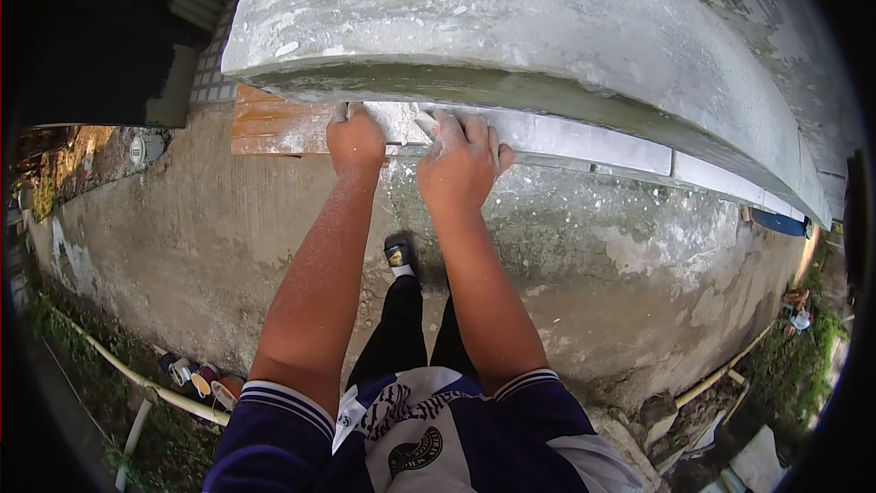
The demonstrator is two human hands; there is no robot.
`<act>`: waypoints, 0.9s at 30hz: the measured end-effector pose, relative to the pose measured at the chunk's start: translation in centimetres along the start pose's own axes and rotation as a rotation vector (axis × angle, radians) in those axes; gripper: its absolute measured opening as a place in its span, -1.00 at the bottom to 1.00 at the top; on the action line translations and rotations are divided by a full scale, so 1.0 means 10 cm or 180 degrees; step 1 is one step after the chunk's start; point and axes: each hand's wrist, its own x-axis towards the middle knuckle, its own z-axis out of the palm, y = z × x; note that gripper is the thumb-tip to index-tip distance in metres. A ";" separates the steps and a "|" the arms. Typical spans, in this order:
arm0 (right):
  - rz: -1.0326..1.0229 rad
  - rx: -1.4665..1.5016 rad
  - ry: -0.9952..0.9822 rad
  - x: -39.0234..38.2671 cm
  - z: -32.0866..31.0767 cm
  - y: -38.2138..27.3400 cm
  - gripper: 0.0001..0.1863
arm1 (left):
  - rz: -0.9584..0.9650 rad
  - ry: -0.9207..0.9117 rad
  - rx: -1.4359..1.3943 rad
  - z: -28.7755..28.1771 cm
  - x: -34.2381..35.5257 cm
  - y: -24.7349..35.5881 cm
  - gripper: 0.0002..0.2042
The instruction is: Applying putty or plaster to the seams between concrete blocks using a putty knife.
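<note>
The left hand (357, 139), grip unclear, seemingly steadies a brown wooden board (278, 120); the right hand (458, 164) grips a pale flat piece (425, 122), likely needing steady pressure next.

Grey conc. ledge (511, 14), white crumbs (287, 48) on top

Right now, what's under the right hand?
A pale strip shows beside the right hand; a whitish piece shows at its left edge. Whatever the hand covers is hidden.

At six o'clock: your short-sleeved navy-and-white jersey (497, 429), white-striped at the cuffs (290, 397), bearing a round black emblem (415, 451). Near seven: your black trousers (398, 324) and gold-marked black sandal (397, 250).
</note>
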 end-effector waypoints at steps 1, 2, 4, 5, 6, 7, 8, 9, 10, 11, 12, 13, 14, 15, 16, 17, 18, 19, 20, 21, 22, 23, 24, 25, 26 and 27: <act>0.0068 0.0034 0.0004 0.04 -0.03 0.05 -0.72 | -0.0042 0.0104 -0.0382 -0.01 0.02 -0.03 -0.50; 0.0145 0.0045 0.0003 0.07 -0.08 0.14 -0.74 | -0.0092 0.0184 -0.0766 -0.02 0.02 -0.03 -0.50; 0.0452 -0.0682 0.0232 0.21 -0.33 0.61 -0.76 | -0.0072 0.0092 -0.0521 -0.01 0.00 0.00 -0.50; 0.0565 -0.1024 0.0520 0.30 -0.47 0.94 -0.81 | -0.0042 0.0015 -0.0275 -0.01 -0.01 0.01 -0.50; 0.0753 -0.1322 0.0699 0.37 -0.59 1.25 -0.84 | -0.0066 0.0056 -0.0277 -0.01 0.06 -0.10 -0.50; 0.1093 -0.1491 0.0795 0.45 -0.72 1.46 -0.85 | 0.0227 0.0154 0.0123 0.01 0.21 -0.29 -0.50; 0.1272 -0.1640 0.0904 0.52 -0.85 1.67 -0.83 | 0.0517 0.0211 0.0520 0.05 0.31 -0.41 -0.51; 0.1258 -0.1662 0.0895 0.55 -0.89 1.78 -0.83 | 0.0495 0.0197 0.0510 0.10 0.34 -0.44 -0.51; 0.1295 -0.1667 0.0886 0.58 -0.93 1.81 -0.81 | 0.0394 0.0138 0.0567 0.12 0.33 -0.39 -0.51; 0.1334 -0.1667 0.0880 0.59 -0.95 1.82 -0.79 | 0.0298 0.0083 0.0624 0.13 0.31 -0.35 -0.51; 0.1092 -0.1497 0.0787 0.54 -0.83 1.77 -0.79 | 0.0303 0.0076 0.0619 0.12 0.26 -0.33 -0.51; 0.0801 -0.1315 0.0768 0.49 -0.74 1.56 -0.84 | 0.0168 -0.0034 0.0191 0.12 0.09 -0.13 -0.51; 0.0459 -0.1048 0.0524 0.42 -0.61 1.27 -0.89 | 0.0022 -0.0079 -0.0221 0.08 -0.02 -0.01 -0.51; 0.0055 -0.0767 0.0448 0.33 -0.43 0.91 -0.84 | 0.0036 -0.0061 -0.0210 0.04 -0.01 0.00 -0.51; -0.0240 -0.0237 0.0206 0.26 -0.34 0.55 -0.78 | 0.0025 -0.0062 -0.0121 0.00 0.02 -0.02 -0.51; -0.0482 0.0043 0.0121 0.15 -0.21 0.36 -0.70 | 0.0023 -0.0086 -0.0038 -0.01 0.04 -0.03 -0.51; -0.0479 0.0051 0.0136 0.10 -0.18 0.31 -0.70 | 0.0039 -0.0081 -0.0036 -0.02 0.07 -0.06 -0.51; -0.0593 0.0228 -0.0099 0.05 -0.17 0.29 -0.71 | 0.0154 0.0183 -0.0185 0.00 0.12 -0.13 -0.51; -0.0704 0.0398 -0.0338 0.03 -0.17 0.29 -0.71 | 0.0264 0.0439 -0.0334 0.02 0.15 -0.18 -0.51; -0.0506 0.0251 -0.0127 0.07 -0.22 0.41 -0.73 | 0.0270 0.0440 -0.0331 0.03 0.19 -0.23 -0.51; -0.0316 0.0105 0.0076 0.15 -0.33 0.61 -0.74 | 0.0337 0.0394 -0.0017 0.03 0.23 -0.27 -0.52; -0.0134 -0.0329 0.0270 0.23 -0.45 0.88 -0.78 | 0.0408 0.0338 0.0293 0.03 0.24 -0.28 -0.52; 0.0139 -0.0756 0.0489 0.33 -0.59 1.17 -0.80 | 0.0399 0.0330 0.0293 0.04 0.22 -0.26 -0.52; 0.0543 -0.1145 0.0519 0.43 -0.74 1.52 -0.81 | 0.0123 0.0237 -0.0315 0.05 0.17 -0.20 -0.53; 0.0902 -0.1587 0.0545 0.52 -0.89 1.87 -0.79 | -0.0156 0.0165 -0.0921 0.04 0.15 -0.17 -0.54; 0.1063 -0.1820 0.0949 0.59 -1.00 2.24 -0.77 | -0.0161 0.0183 -0.0928 0.03 0.16 -0.18 -0.54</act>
